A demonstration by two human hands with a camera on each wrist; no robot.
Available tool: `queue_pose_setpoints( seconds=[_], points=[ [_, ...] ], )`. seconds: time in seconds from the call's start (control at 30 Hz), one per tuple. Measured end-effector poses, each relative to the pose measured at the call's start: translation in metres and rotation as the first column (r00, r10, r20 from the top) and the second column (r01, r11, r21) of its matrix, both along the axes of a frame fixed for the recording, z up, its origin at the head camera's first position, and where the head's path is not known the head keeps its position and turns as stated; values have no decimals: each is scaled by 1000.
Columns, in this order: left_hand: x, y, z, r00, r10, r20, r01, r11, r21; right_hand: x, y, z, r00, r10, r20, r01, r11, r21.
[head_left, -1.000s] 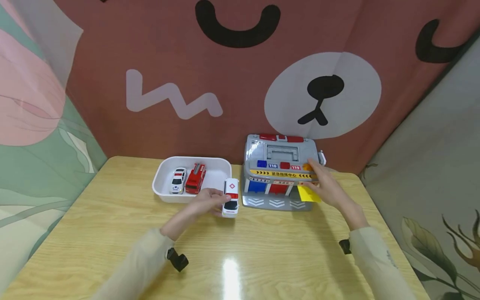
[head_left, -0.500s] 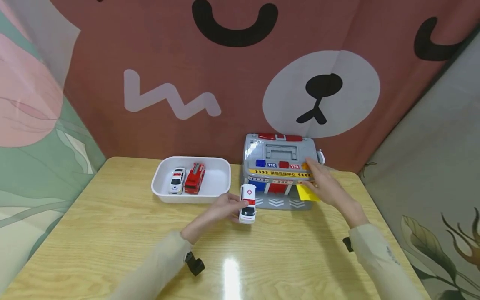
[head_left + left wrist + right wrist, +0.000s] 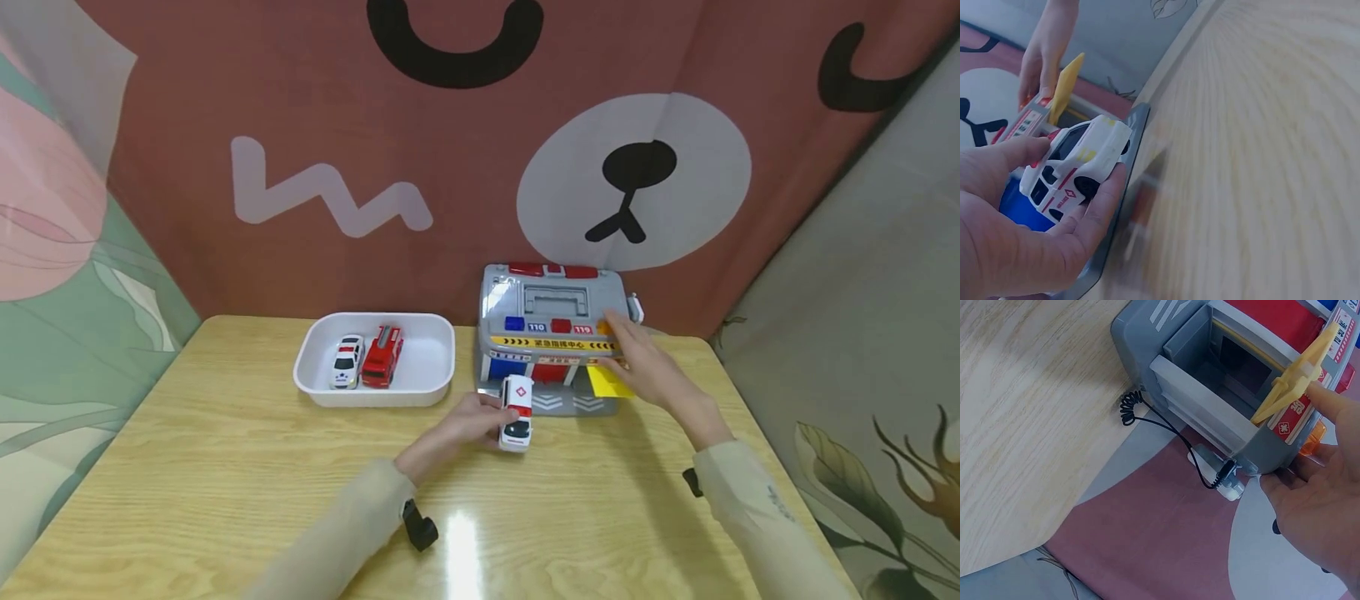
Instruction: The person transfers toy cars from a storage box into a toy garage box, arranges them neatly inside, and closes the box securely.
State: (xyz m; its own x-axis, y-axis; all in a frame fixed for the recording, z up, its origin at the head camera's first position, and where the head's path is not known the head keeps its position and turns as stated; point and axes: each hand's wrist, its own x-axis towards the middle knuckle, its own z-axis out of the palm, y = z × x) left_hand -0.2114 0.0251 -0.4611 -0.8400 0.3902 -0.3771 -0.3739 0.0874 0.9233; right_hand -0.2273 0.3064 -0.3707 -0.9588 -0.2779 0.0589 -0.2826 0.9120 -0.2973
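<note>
My left hand [image 3: 471, 419] holds a white toy ambulance [image 3: 518, 390] by its sides, thumb on the red band and fingers underneath. The ambulance is in front of the left part of a grey toy rescue station [image 3: 498, 310], its windshield facing me. At the station's right front corner, my right hand [image 3: 651, 362] grips the roof edge, thumb beside the raised yellow door [image 3: 1297, 378] and fingers by the orange light [image 3: 1313, 437]. Behind that door, a hollow garage bay [image 3: 1241, 365] shows in the right wrist view. The blue and red doors [image 3: 551, 372] are down.
Left of the station stands a white tray [image 3: 375, 400] holding a toy police car [image 3: 347, 364] and a red fire truck [image 3: 382, 358]. A small handset [image 3: 1222, 481] on a coiled black cord [image 3: 1129, 407] hangs at the station's right side. A printed cloth [image 3: 337, 267] rises behind the table.
My left hand has carried the ambulance rightward, from beside the tray to in front of the station. My right hand stays at the roof corner with the yellow door raised.
</note>
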Motion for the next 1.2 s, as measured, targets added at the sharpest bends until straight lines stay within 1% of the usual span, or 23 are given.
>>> queue_pose_setpoints(
  seconds=[0.1,0.2,0.43,0.53,0.67,0.87,1.0,1.2],
  points=[
    [1,9,-3,1000,-18,14,18,999,31,1,1,0,1000,-1,9,1,1000,-1],
    [1,18,-7,1000,-19,20,19,999,27,-1,5,2,1000,14,20,-14,1000,4],
    [4,34,-10,1000,-20,11,19,999,46,-5,17,7,997,76,22,-76,997,-15],
    [5,40,-11,1000,-9,10,8,999,38,-5,16,6,996,91,9,-91,996,-10],
    [5,47,-16,1000,6,4,-6,999,51,-7,13,3,996,95,-5,-95,995,-7],
    [9,58,-21,999,36,-15,-34,994,101,-6,13,2,997,80,6,-80,997,-17],
    [10,69,-21,998,48,-38,-44,993,107,-4,16,3,997,82,-2,-82,996,-35],
    [8,80,-19,999,18,-45,-14,997,81,-4,18,4,997,79,-16,-79,996,-34]
  ],
)
